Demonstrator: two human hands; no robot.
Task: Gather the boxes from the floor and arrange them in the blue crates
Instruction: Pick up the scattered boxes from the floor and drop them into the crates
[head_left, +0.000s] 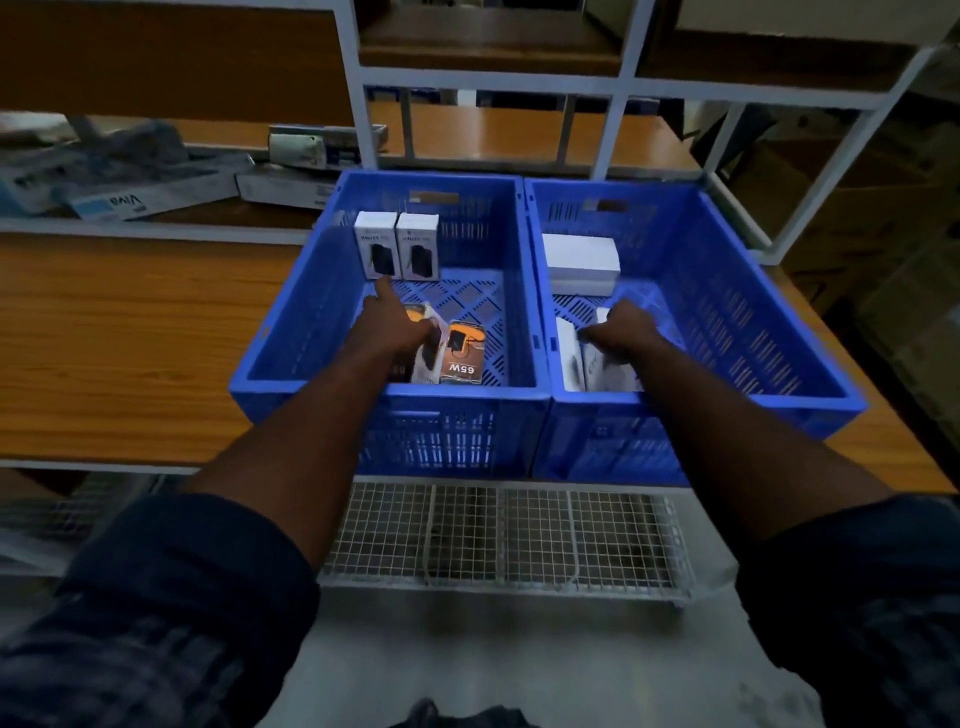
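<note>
Two blue crates stand side by side on a wooden shelf, the left crate and the right crate. In the left crate two white boxes stand upright at the back and an orange "65W" box lies near the front. My left hand reaches into this crate, holding a white and orange box, its forefinger stretched toward the upright boxes. In the right crate a white box lies at the back. My right hand grips white boxes at the crate's front left.
The wooden shelf stretches left of the crates. Flat cartons and papers lie on the shelf behind. A white wire basket hangs below the shelf's front edge. White rack posts rise behind the crates. Brown cartons stand at the right.
</note>
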